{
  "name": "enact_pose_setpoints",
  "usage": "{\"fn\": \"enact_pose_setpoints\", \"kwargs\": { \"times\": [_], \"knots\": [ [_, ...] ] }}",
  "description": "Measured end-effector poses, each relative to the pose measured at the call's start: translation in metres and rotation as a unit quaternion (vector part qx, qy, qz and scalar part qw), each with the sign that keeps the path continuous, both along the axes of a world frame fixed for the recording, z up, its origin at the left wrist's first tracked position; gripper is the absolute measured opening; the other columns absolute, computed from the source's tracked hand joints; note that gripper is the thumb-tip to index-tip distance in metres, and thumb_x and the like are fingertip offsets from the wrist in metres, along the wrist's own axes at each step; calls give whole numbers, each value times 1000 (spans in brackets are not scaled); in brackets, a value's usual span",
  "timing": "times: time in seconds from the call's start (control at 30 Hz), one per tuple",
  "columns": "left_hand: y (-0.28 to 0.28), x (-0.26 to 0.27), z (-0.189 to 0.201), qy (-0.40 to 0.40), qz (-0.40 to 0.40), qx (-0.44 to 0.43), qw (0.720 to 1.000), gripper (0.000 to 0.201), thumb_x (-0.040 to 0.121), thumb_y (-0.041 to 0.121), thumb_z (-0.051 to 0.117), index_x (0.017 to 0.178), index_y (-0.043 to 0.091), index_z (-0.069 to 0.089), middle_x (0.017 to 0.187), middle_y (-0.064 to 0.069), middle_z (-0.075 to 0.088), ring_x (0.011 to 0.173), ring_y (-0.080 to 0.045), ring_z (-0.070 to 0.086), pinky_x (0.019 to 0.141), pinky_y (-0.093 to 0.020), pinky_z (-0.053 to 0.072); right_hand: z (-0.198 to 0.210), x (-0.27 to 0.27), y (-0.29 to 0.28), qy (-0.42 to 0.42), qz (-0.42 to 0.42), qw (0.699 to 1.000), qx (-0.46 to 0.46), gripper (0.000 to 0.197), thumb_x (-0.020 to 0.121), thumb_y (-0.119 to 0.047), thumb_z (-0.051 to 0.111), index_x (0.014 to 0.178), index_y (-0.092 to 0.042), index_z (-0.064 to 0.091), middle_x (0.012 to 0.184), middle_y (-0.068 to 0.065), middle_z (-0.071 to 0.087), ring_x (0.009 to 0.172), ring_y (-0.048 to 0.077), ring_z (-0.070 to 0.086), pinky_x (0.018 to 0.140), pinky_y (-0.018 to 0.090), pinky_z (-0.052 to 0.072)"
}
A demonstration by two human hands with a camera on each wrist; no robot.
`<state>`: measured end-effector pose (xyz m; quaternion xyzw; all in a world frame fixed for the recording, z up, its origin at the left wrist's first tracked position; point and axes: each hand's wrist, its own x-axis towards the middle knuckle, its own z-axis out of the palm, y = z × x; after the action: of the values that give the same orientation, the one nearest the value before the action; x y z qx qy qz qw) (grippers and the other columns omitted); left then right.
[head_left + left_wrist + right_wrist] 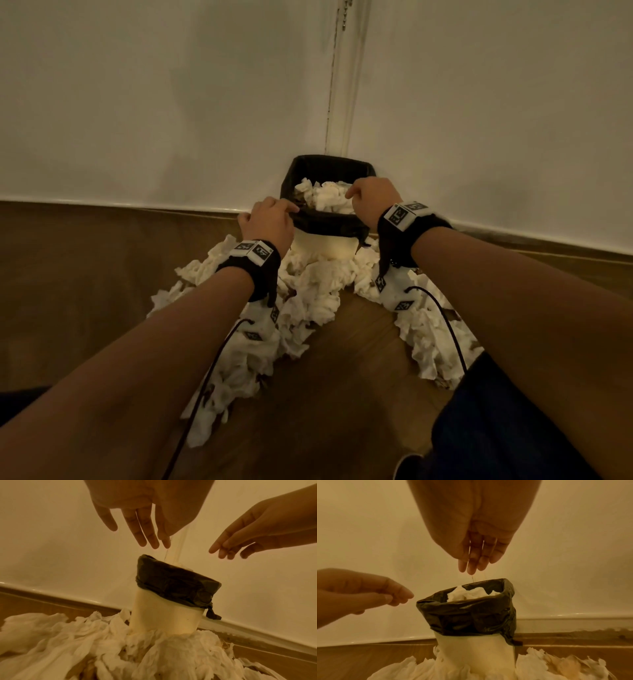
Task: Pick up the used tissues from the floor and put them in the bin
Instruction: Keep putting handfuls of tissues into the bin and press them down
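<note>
A small white bin with a black liner stands in the corner of the room, holding crumpled white tissues nearly up to its rim. Many more used tissues lie heaped on the wooden floor around its base. My left hand hovers at the bin's near left rim with straight, empty fingers. Over the bin's mouth, my right hand also holds nothing, its fingers pointing down at the tissues in the bin.
Two pale walls meet right behind the bin, with a skirting board along the floor and a bead cord hanging in the corner. Black cables trail from both wrists. My dark-trousered knee is at lower right.
</note>
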<state>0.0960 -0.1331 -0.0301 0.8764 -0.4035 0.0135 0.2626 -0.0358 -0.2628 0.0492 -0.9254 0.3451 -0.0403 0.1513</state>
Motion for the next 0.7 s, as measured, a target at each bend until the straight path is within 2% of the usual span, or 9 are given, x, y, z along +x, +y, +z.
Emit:
{"fn": "enact_pose_setpoints", "kwargs": {
  "times": [0.07, 0.13, 0.2, 0.23, 0.3, 0.4, 0.47, 0.57, 0.7],
  "knots": [
    [12, -1, -2, 19, 7, 2, 1000, 30, 92, 17, 38, 107, 31, 60, 115, 2, 56, 111, -20, 50, 99, -45, 29, -3, -1, 12, -32, -15, 999, 10, 28, 95, -13, 44, 110, -5, 66, 115, 13, 65, 109, 26, 59, 92, 30, 44],
    [24, -1, -2, 61, 9, 1, 998, 28, 93, 19, 38, 107, 29, 60, 112, 1, 60, 103, -22, 56, 97, -43, 37, -8, 1, 27, -35, -17, 999, 32, 29, 95, -20, 48, 100, -1, 69, 99, 15, 70, 97, 27, 64, 88, 35, 50],
    [39, 1, -4, 119, 14, -6, 993, 25, 94, 22, 39, 108, 26, 59, 103, -4, 66, 89, -23, 61, 83, -37, 49, -15, 4, 45, -10, -1, 999, 54, 32, 95, -28, 51, 94, -2, 69, 92, 15, 71, 90, 26, 65, 84, 36, 52],
    [49, 3, -7, 138, 16, -5, 990, 25, 93, 22, 39, 108, 24, 59, 98, -6, 67, 84, -24, 62, 78, -36, 52, -20, 5, 55, 8, 15, 998, 65, 33, 94, -30, 51, 94, -2, 68, 91, 15, 71, 88, 26, 65, 83, 36, 53],
    [70, 6, -15, 159, 20, 13, 987, 24, 93, 22, 39, 109, 23, 58, 88, -7, 68, 81, -25, 64, 76, -37, 54, -30, 8, 72, 40, 48, 994, 94, 33, 94, -30, 52, 96, -1, 67, 93, 16, 70, 86, 27, 66, 81, 39, 54],
    [105, 11, -31, 195, 34, 61, 978, 21, 95, 23, 39, 103, 26, 58, 73, 4, 65, 70, -16, 64, 61, -28, 51, -40, 11, 96, 71, 84, 987, 115, 29, 94, -27, 52, 97, -4, 68, 95, 13, 71, 87, 25, 66, 72, 34, 54],
    [128, 13, -43, 219, 43, 86, 971, 20, 96, 23, 39, 100, 27, 59, 72, 8, 64, 68, -10, 62, 54, -23, 45, -47, 16, 112, 66, 108, 982, 136, 25, 93, -23, 54, 99, -4, 68, 97, 13, 71, 89, 25, 66, 78, 34, 55],
    [163, 17, -61, 253, 53, 108, 960, 17, 96, 22, 42, 98, 26, 58, 74, 7, 65, 70, -10, 63, 54, -23, 45, -62, 23, 140, 69, 155, 969, 181, 21, 92, -19, 56, 101, -4, 69, 99, 14, 71, 92, 26, 67, 86, 37, 54],
    [210, 16, -84, 280, 72, 164, 943, 15, 94, 16, 47, 95, 25, 59, 93, -3, 69, 80, -17, 65, 72, -31, 54, -91, 34, 183, 136, 236, 940, 206, 18, 92, -17, 57, 104, -10, 69, 99, 9, 72, 90, 20, 68, 81, 29, 54]
  ]
}}
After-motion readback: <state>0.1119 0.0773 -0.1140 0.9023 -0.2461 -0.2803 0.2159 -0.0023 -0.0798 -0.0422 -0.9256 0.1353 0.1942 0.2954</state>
